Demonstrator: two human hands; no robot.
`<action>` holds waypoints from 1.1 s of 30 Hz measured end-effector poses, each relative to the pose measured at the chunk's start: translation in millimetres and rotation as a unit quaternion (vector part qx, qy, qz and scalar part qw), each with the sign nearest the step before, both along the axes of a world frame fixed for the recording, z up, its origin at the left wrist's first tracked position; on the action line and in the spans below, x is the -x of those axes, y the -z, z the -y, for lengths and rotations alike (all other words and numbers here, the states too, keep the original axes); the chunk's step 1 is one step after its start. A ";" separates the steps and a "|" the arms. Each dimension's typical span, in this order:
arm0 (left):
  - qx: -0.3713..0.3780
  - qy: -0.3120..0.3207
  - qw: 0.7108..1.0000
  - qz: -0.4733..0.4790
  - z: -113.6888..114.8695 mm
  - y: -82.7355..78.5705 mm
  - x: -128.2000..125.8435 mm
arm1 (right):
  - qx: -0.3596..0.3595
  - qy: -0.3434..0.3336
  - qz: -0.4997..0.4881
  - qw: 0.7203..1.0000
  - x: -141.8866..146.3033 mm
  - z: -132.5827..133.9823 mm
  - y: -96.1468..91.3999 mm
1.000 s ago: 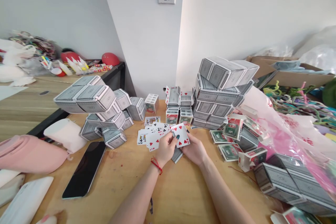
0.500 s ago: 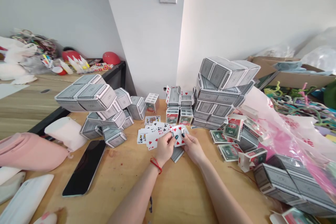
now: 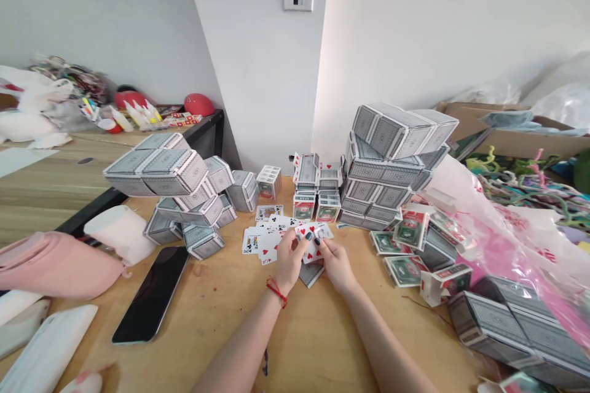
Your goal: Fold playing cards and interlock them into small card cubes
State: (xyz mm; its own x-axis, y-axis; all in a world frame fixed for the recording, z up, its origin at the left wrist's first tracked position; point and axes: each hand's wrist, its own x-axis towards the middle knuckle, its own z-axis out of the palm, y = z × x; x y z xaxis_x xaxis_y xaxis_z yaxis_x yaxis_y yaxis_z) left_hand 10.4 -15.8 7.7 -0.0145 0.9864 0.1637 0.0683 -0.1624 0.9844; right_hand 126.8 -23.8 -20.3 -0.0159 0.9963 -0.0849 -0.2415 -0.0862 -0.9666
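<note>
Between my two hands is a small bunch of playing cards, face up, with red hearts showing. My left hand pinches their left side, thumb on top. Over on their right side, my right hand grips them between thumb and fingers. Just below the held cards, a grey-backed card pile lies on the table, partly covered. Beyond my left hand, face-up cards are spread in overlapping layers. How many cards I hold cannot be made out.
Stacks of grey card-patterned blocks rise at left and right. Small card boxes lie at right beside pink plastic. A black phone and a pink pouch sit at left on the wooden table.
My fingers have shifted slightly on the held cards, with the thumbs now closer together. The whole view has moved a little; the stacks and spread cards stay in place.
</note>
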 end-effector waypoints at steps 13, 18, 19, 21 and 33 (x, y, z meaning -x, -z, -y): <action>0.166 0.079 0.965 0.189 -1.2 -5.7 -6.4 | -0.034 -0.031 0.141 0.989 7.3 3.6 0.7; 0.154 0.080 0.963 0.204 -0.4 -5.3 -5.9 | -0.047 -0.023 0.136 0.989 10.0 7.2 0.3; 0.154 0.080 0.962 0.210 -0.1 -4.8 -6.0 | -0.052 -0.024 0.131 0.990 10.4 8.1 0.0; 0.158 0.079 0.959 0.220 0.4 -4.0 -6.0 | -0.060 -0.026 0.120 0.991 11.1 9.7 -0.8; 0.155 0.075 0.961 0.218 0.0 -1.5 -3.3 | -0.047 -0.041 0.108 0.992 11.3 9.3 -2.9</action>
